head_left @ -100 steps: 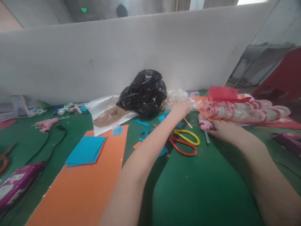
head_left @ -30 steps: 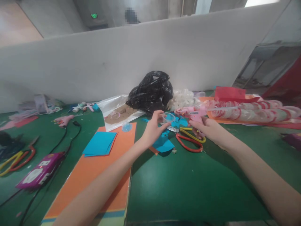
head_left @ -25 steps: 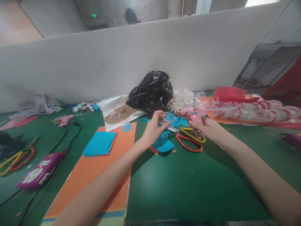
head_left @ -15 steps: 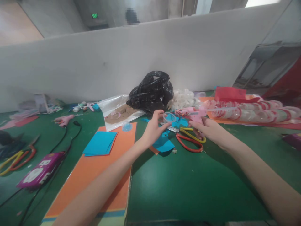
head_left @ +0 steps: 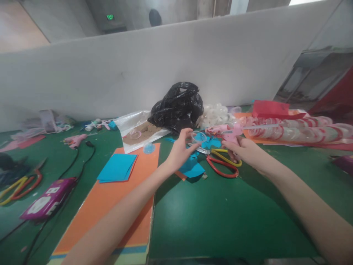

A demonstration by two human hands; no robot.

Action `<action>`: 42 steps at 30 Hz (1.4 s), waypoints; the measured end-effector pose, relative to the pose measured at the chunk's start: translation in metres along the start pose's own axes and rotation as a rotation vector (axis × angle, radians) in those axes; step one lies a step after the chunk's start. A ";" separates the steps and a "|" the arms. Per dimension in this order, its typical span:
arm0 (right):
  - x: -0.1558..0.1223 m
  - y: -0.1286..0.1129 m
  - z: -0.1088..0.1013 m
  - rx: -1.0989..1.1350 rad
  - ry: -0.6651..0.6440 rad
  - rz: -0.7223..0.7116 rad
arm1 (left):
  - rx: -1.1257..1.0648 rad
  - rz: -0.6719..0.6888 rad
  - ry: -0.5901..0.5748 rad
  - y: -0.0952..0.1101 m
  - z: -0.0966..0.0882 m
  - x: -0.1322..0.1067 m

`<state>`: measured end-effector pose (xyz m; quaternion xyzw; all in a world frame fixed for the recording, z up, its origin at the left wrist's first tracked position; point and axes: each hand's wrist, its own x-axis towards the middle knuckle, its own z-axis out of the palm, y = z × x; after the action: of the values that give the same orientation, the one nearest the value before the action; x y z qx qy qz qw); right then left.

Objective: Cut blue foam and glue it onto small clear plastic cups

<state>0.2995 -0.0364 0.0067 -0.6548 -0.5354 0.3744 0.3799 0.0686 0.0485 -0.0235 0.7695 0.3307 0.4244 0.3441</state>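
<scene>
My left hand (head_left: 179, 151) pinches a small clear plastic dome (head_left: 198, 137) between thumb and fingertips, held just above the green table (head_left: 220, 217). My right hand (head_left: 244, 151) is wrapped round the grip of a pink glue gun (head_left: 224, 131), whose nozzle points left toward the dome and almost touches it. Under both hands lie blue paper scraps (head_left: 193, 167) and scissors with red and yellow handles (head_left: 224, 162).
A black plastic bag (head_left: 178, 106) sits against the white partition, with sand on clear plastic (head_left: 139, 130) to its left. An orange sheet (head_left: 110, 206) carries blue papers (head_left: 118, 167). Stacked red-and-clear rings (head_left: 292, 130) lie right; a purple box (head_left: 45, 202), cables and another glue gun (head_left: 74, 140) lie left.
My left hand came back from the pile of clear domes with one in its fingers, and my right hand lifted the glue gun off the table. For the last second both have stayed nearly still.
</scene>
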 end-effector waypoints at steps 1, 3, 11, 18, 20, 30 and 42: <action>0.000 0.000 0.000 0.006 0.001 0.008 | 0.002 -0.001 0.001 0.000 0.000 0.000; -0.001 -0.001 0.000 0.016 0.008 0.025 | 0.005 -0.001 0.001 0.001 0.000 0.000; -0.004 -0.008 0.001 0.035 0.032 0.047 | -0.016 -0.024 -0.002 0.005 0.000 0.001; -0.002 -0.002 0.000 0.068 0.009 0.022 | -0.007 -0.008 -0.002 0.002 0.000 0.001; -0.001 -0.001 0.000 0.068 0.008 0.015 | -0.010 -0.004 -0.005 0.001 0.000 0.001; -0.002 -0.001 0.000 0.016 0.023 0.025 | -0.030 0.026 -0.008 0.000 0.001 0.001; 0.001 0.001 0.000 0.041 0.013 0.031 | -0.014 0.031 -0.009 -0.004 0.001 0.001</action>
<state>0.2995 -0.0359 0.0061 -0.6575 -0.5150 0.3869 0.3908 0.0691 0.0512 -0.0263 0.7739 0.3142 0.4287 0.3443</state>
